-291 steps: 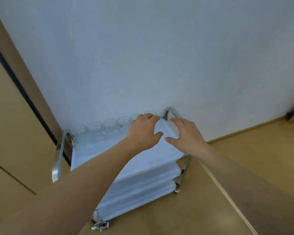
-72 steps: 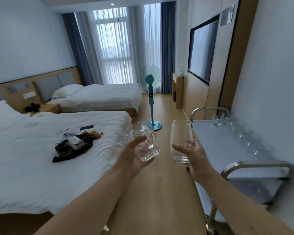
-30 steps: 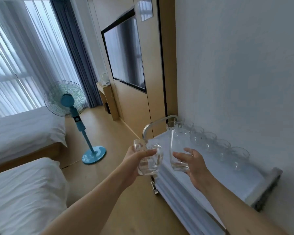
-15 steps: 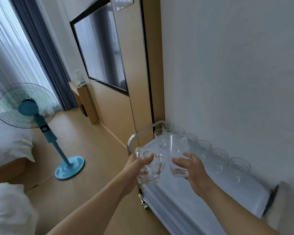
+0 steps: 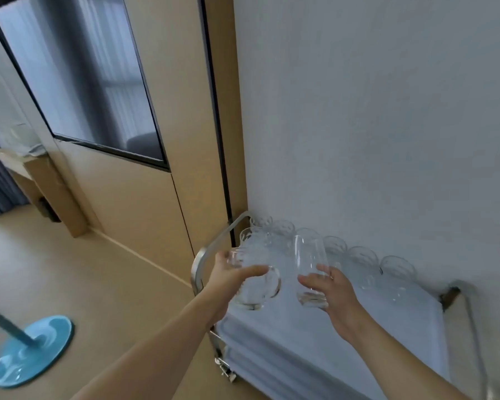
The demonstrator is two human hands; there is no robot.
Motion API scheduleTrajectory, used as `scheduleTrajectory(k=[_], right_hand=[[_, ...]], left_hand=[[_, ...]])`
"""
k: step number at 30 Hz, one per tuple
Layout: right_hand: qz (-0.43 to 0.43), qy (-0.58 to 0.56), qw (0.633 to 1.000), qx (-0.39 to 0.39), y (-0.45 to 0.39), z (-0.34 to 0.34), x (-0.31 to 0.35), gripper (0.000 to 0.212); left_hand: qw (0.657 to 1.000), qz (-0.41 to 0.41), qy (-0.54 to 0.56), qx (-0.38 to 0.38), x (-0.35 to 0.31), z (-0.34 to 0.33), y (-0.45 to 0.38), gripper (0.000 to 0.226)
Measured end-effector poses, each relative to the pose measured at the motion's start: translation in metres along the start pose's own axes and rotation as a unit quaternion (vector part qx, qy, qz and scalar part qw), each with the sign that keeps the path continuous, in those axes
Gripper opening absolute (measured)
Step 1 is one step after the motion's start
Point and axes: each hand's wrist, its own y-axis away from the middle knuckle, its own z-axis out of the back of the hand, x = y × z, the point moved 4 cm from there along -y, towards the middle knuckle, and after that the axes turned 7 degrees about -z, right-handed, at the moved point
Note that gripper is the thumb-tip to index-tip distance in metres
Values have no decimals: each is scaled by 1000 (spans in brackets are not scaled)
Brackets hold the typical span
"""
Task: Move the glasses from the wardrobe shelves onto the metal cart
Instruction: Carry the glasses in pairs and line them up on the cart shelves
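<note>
My left hand [image 5: 228,280] grips a clear glass mug [image 5: 257,287], tilted, above the left end of the metal cart [image 5: 329,336]. A tall clear glass [image 5: 311,267] stands upright in my right hand [image 5: 334,290], held by its lower part over the cart's white top. Both glasses hover just above the surface. Along the cart's far edge, against the wall, stands a row of several clear glasses [image 5: 361,262]. The wardrobe is out of view.
The cart stands against a white wall, with chrome handles at the left end [image 5: 214,249] and right end [image 5: 474,313]. A wood panel with a dark screen [image 5: 78,79] is to the left. A blue fan base [image 5: 31,350] rests on the wood floor.
I have turned from the room toward the cart and come closer. Both hands, still holding their glasses, have moved forward over the cart's top.
</note>
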Motion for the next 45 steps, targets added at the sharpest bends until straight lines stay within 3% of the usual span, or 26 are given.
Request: scheduleTrajectory(k=[8, 12, 14, 20, 24, 28, 37, 45], right_hand=[[-45, 11, 994, -94, -11, 9, -39, 90], [-48, 15, 991, -120, -42, 20, -39, 99], [-52, 17, 991, -120, -58, 25, -39, 102], [-45, -17, 992, -115, -105, 40, -31, 83], [-53, -21, 992, -113, -135, 52, -29, 82], [-52, -16, 992, -110, -157, 59, -25, 83], [-74, -18, 994, -82, -193, 67, -26, 75], [-82, -38, 994, -69, -212, 65, -21, 71]], left_hand=[[993, 21, -62, 95, 30, -11, -46, 89], [976, -6, -154, 155, 41, -32, -76, 117], [960, -27, -222, 166, 45, -41, -88, 119], [887, -80, -393, 226, 48, -73, -131, 112], [849, -108, -464, 228, 51, -98, -164, 114], [786, -124, -554, 244, 55, -114, -198, 117], [696, -150, -660, 240, 65, -131, -252, 109], [721, -109, -650, 213, 75, -121, -280, 111]])
